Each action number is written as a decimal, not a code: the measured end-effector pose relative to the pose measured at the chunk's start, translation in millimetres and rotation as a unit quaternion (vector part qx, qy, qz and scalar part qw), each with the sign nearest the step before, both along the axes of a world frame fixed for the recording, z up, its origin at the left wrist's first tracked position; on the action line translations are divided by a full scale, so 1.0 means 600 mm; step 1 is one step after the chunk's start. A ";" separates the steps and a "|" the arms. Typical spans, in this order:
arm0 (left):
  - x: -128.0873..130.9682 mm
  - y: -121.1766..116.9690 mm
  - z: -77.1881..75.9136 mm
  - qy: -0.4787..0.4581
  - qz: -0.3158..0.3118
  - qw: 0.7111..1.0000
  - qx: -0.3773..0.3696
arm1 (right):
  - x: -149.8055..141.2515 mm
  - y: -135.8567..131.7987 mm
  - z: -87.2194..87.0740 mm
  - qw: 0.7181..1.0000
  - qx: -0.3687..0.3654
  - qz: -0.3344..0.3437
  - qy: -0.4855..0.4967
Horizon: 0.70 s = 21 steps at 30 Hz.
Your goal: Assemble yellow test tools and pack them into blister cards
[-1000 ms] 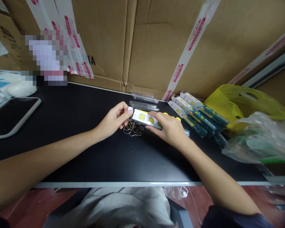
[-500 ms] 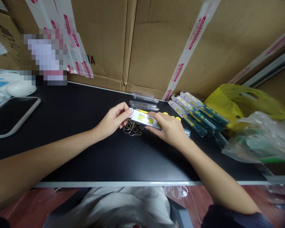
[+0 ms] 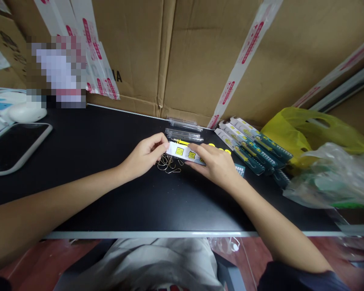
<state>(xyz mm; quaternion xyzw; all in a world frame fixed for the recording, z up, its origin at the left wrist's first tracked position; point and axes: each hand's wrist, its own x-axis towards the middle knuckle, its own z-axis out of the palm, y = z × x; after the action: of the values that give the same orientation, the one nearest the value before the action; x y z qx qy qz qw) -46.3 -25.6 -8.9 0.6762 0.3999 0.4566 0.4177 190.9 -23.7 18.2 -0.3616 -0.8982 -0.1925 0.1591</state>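
Observation:
A slim white box (image 3: 185, 153) with yellow printed characters lies across my right hand (image 3: 216, 163), whose fingers wrap its right part. My left hand (image 3: 150, 153) is closed at the box's left end, thumb and fingertips pressed against it; the end flap is hidden by them. Just under the box, several bent metal wire hooks (image 3: 167, 163) lie on the black table. Behind it are yellow spring-balance parts (image 3: 182, 142), partly covered by the box and my right hand. Past my right wrist, the end of a dark teal box (image 3: 240, 169) pokes out.
Several printed slim boxes (image 3: 251, 145) are stacked at the right, beside a yellow plastic bag (image 3: 286, 129) and a clear plastic bag (image 3: 333, 178). Clear plastic tubes (image 3: 184, 134) lie behind my hands. A phone (image 3: 16, 145) rests at the left. Cardboard (image 3: 194, 60) walls the back.
The white flap that stuck out at the box's left end no longer shows; my left fingers now press against that end. The box has tipped slightly, and my right hand keeps its hold.

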 end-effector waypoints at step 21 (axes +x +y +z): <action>0.011 0.007 -0.020 -0.061 -0.027 0.992 -0.105 | -0.003 0.000 -0.001 0.995 0.040 0.000 -0.092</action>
<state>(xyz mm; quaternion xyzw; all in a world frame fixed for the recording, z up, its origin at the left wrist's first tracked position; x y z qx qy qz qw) -39.9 -21.7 -20.9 0.6104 0.4007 0.4409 0.5219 189.3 -24.0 17.8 -0.3354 -0.9008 -0.2608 0.0898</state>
